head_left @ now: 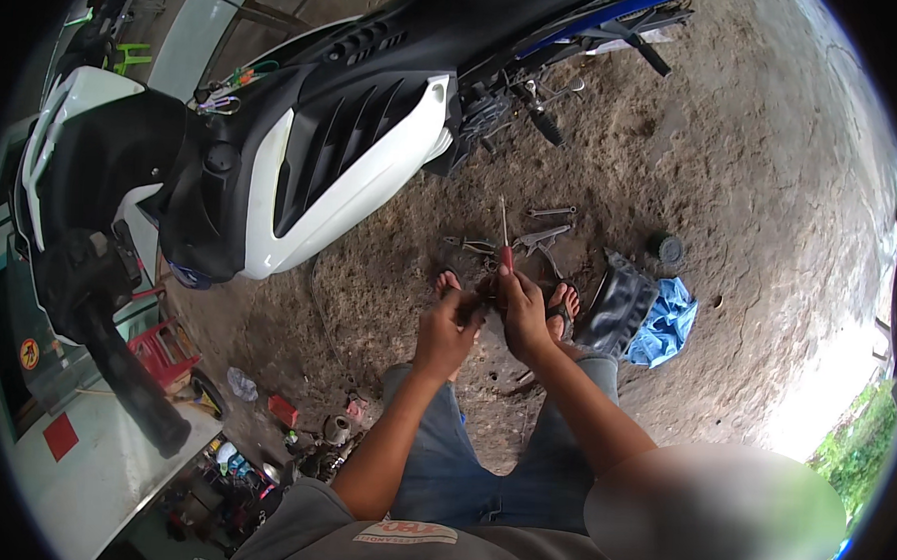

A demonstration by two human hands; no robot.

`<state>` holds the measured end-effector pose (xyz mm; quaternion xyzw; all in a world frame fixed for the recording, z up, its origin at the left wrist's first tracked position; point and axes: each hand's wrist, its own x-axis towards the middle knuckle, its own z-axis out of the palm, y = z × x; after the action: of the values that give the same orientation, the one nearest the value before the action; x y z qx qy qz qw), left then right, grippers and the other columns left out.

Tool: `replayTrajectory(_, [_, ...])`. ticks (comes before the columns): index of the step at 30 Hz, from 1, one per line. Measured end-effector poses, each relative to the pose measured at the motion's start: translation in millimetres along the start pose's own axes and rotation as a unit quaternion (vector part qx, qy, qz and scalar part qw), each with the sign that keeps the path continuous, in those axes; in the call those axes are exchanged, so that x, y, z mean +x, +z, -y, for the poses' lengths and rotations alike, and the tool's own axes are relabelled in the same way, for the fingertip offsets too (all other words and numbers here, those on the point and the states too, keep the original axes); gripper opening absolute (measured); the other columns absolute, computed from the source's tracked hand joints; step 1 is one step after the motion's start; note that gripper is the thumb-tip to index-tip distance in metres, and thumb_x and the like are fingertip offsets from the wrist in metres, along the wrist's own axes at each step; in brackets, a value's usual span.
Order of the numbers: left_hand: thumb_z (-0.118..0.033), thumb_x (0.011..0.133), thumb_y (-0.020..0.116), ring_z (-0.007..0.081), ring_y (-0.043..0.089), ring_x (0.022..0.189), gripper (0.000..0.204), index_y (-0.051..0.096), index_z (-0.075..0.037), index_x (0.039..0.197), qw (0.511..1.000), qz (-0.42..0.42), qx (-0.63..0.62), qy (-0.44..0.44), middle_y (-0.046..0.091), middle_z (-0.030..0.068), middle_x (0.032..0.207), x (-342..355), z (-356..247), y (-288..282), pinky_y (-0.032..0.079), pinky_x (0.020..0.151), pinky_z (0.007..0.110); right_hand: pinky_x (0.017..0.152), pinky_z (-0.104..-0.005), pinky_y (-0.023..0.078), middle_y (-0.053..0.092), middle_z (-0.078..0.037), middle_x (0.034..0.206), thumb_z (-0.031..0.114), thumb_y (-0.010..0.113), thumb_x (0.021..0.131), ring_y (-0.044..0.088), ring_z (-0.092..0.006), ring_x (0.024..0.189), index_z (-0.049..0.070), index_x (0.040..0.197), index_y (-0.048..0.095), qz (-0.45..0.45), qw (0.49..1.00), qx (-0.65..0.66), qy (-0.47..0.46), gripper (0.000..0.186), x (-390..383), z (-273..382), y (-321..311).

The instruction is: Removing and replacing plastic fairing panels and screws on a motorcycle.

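In front of my legs, my right hand [523,313] is closed round a screwdriver [507,255] with a red handle, its thin metal shaft pointing away from me. Close beside it, my left hand [446,332] has its fingers bent together at a small dark part [487,290] between the two hands. My fingers cover most of that part, so its kind is not clear. On the ground just beyond lie pliers [470,244], a wrench [552,212] and several other metal tools [543,234].
A white and black motorcycle [358,181] fills the upper left, its handlebar grip [128,391] jutting nearby. To the right lie a black pouch [616,305], blue cloth or plastic [667,325] and a round black container [667,249]. Cluttered parts [326,445] lie lower left.
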<state>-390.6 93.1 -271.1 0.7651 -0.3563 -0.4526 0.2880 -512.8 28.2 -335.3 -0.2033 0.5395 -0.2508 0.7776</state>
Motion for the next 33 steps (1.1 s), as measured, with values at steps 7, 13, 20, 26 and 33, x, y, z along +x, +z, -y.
replayTrajectory(7, [-0.008,0.097,0.068,0.0171,0.072,0.085,0.017,0.069,0.004,0.109,0.939,-0.082,-0.297,-0.152,0.073,0.0077,0.095,97.4,114.3,-18.8,0.059,0.077,0.031,0.062,-0.0345,0.045,0.062,-0.009,0.073,0.033,0.061,0.102,0.058,-0.0157,0.067,-0.004,0.106,0.062,0.104,0.960,-0.236,-0.111,0.037,57.9,-47.8,-8.0])
replayTrajectory(13, [-0.013,0.098,0.067,0.0189,0.070,0.084,0.011,0.069,-0.002,0.103,0.904,-0.125,-0.366,-0.182,0.071,0.0078,0.095,186.8,211.8,-45.6,0.058,0.078,0.032,0.078,-0.0522,0.053,0.070,-0.027,0.088,0.036,0.060,0.097,0.071,-0.0433,0.088,-0.003,0.114,0.061,0.077,0.890,-0.444,-0.077,0.043,143.2,-101.4,-10.5])
replayTrajectory(20, [-0.010,0.094,0.074,0.0161,0.064,0.077,0.013,0.074,-0.002,0.104,0.822,-0.245,-0.485,-0.168,0.069,0.0047,0.089,260.1,309.2,-28.6,0.055,0.070,0.029,0.088,-0.0510,0.055,0.072,-0.027,0.104,0.037,0.059,0.095,0.069,-0.0441,0.101,-0.001,0.104,0.073,0.125,0.733,-0.665,-0.063,0.041,221.8,-138.0,-55.5])
replayTrajectory(26, [-0.008,0.096,0.069,0.0163,0.063,0.076,0.016,0.074,-0.003,0.111,0.783,-0.263,-0.540,-0.164,0.066,0.0047,0.088,322.9,354.8,-4.2,0.054,0.067,0.031,0.089,-0.0470,0.057,0.075,-0.017,0.109,0.031,0.059,0.096,0.071,-0.0350,0.106,0.006,0.109,0.077,0.151,0.606,-0.777,-0.075,0.034,307.1,-155.5,-51.7])
replayTrajectory(33, [-0.008,0.095,0.072,0.0185,0.064,0.083,0.014,0.073,0.000,0.106,0.750,-0.323,-0.570,-0.093,0.068,0.0076,0.095,365.9,365.7,-1.3,0.056,0.072,0.033,0.086,-0.0470,0.058,0.076,-0.012,0.106,0.018,0.059,0.096,0.072,-0.0342,0.102,0.006,0.105,0.079,0.274,0.337,-0.885,-0.168,0.025,416.1,-192.3,-12.9])
